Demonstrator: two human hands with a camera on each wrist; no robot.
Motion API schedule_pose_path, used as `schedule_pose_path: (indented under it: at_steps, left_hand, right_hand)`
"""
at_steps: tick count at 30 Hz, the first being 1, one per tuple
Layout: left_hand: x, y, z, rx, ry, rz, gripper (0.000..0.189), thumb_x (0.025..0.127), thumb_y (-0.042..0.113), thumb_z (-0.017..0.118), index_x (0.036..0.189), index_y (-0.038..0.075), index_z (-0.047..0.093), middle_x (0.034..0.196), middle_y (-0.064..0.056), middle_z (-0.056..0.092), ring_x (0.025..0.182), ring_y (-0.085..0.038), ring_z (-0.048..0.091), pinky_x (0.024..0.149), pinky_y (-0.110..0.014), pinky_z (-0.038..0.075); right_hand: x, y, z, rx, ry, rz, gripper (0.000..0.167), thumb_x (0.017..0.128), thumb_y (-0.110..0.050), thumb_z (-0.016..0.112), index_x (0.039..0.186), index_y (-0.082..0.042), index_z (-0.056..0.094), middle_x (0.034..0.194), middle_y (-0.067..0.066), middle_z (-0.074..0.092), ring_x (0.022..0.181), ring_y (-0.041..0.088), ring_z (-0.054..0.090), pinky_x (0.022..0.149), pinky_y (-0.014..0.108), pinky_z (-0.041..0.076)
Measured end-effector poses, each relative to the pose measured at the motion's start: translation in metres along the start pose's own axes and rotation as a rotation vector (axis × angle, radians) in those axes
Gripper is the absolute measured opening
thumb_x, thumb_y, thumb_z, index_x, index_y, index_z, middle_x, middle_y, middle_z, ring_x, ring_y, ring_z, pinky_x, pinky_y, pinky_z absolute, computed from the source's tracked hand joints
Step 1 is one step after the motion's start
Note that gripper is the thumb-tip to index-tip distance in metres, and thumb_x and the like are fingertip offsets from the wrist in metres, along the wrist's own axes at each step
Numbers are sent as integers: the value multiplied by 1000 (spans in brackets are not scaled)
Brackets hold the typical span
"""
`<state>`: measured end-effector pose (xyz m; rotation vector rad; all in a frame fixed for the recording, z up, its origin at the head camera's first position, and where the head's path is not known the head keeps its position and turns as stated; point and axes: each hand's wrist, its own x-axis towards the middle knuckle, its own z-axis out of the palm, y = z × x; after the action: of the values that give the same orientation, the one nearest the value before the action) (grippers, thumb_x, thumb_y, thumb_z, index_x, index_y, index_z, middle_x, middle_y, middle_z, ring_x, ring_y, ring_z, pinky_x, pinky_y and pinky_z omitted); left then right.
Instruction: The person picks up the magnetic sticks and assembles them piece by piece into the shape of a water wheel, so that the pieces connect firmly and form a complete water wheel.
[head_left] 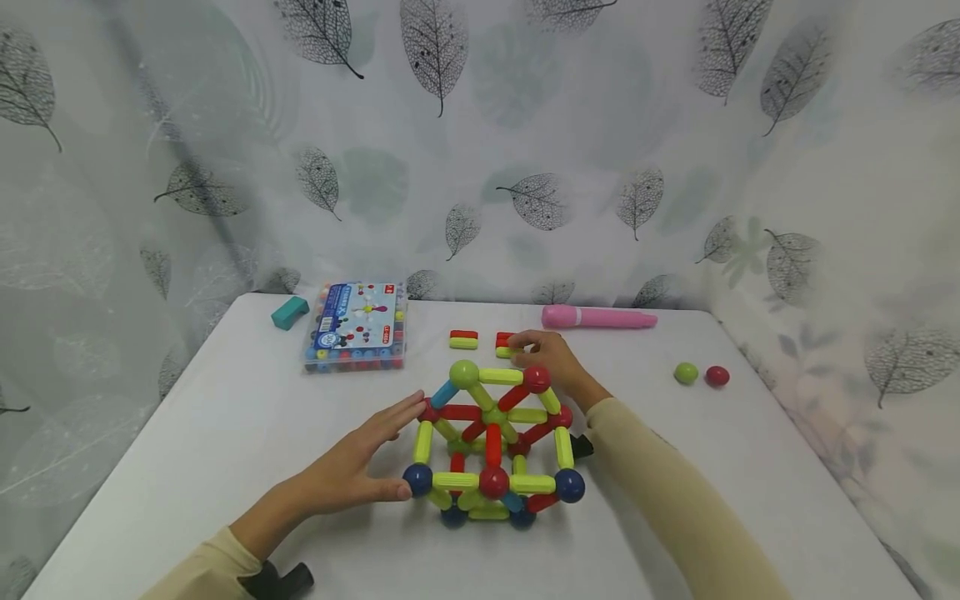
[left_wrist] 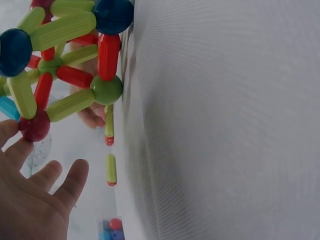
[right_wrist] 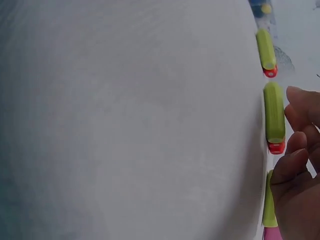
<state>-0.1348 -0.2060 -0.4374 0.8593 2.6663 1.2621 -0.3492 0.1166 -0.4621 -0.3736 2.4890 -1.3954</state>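
A framework of magnetic rods and balls [head_left: 493, 450] in green, red, and blue stands on the table in the head view. My left hand [head_left: 358, 460] is at its left side, fingertips right at a red ball [left_wrist: 35, 126] and thumb beside a dark blue ball [head_left: 417, 479]. Behind the framework, my right hand [head_left: 551, 357] reaches over to a red and green rod pair [head_left: 504, 344]. In the right wrist view, its thumb and fingers are loosely bent and spread beside a green rod [right_wrist: 274, 112]. Part of another green rod [right_wrist: 269, 202] shows behind the thumb.
A second rod pair [head_left: 463, 339] lies to the left. A clear box of parts [head_left: 356, 327] and a teal block [head_left: 290, 312] sit at the back left. At the back right are a pink tube [head_left: 600, 317], a green ball [head_left: 686, 372] and a red ball [head_left: 717, 376].
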Motion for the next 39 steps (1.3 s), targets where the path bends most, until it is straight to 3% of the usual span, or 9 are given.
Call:
schedule_pose_path:
  at_steps: [8, 14, 21, 29, 33, 39]
  left_hand:
    - [0, 1, 0, -11, -1, -5, 94, 86, 39, 77, 162, 39, 22, 170, 11, 18, 152, -26, 32, 105, -51, 51]
    - [1, 0, 0, -13, -4, 9, 93, 87, 40, 77, 163, 35, 22, 170, 7, 18, 151, -29, 32, 104, -54, 50]
    - [0, 2, 0, -12, -4, -10, 93, 86, 41, 77, 162, 38, 23, 170, 12, 17, 152, -26, 32, 105, -51, 50]
    - [1, 2, 1, -5, -5, -6, 94, 86, 40, 78, 162, 36, 23, 170, 11, 17, 152, -27, 32, 105, -51, 50]
    - [1, 1, 1, 12, -1, 7, 95, 86, 40, 78, 163, 36, 22, 170, 10, 17, 151, -27, 33, 104, -49, 51]
    - [1, 2, -1, 19, 2, 13, 95, 86, 41, 78, 163, 35, 23, 170, 8, 19, 151, -28, 34, 103, -52, 51]
  right_hand:
    - [-4, -9, 4, -52, 27, 10, 31, 93, -19, 74, 124, -18, 70, 118, 4, 67, 107, 28, 58, 79, 32, 60]
    - [-5, -10, 6, -88, 41, 2, 33, 94, -17, 73, 127, -15, 69, 120, 4, 67, 107, 27, 58, 82, 32, 59]
    - [-3, -11, 10, -158, 51, -4, 31, 93, -13, 71, 124, -12, 71, 119, 6, 67, 105, 27, 58, 85, 34, 58]
    - [-7, -11, 8, -278, 18, -35, 32, 93, -11, 71, 125, -7, 69, 121, 10, 68, 114, 29, 60, 98, 43, 55]
    - [-16, -8, -2, -147, 24, -42, 40, 94, -15, 71, 133, -8, 65, 125, 11, 66, 114, 30, 60, 94, 39, 58]
    - [-45, -13, -29, 226, 86, -22, 46, 98, -22, 68, 143, -14, 59, 129, 13, 59, 109, 36, 55, 86, 37, 56]
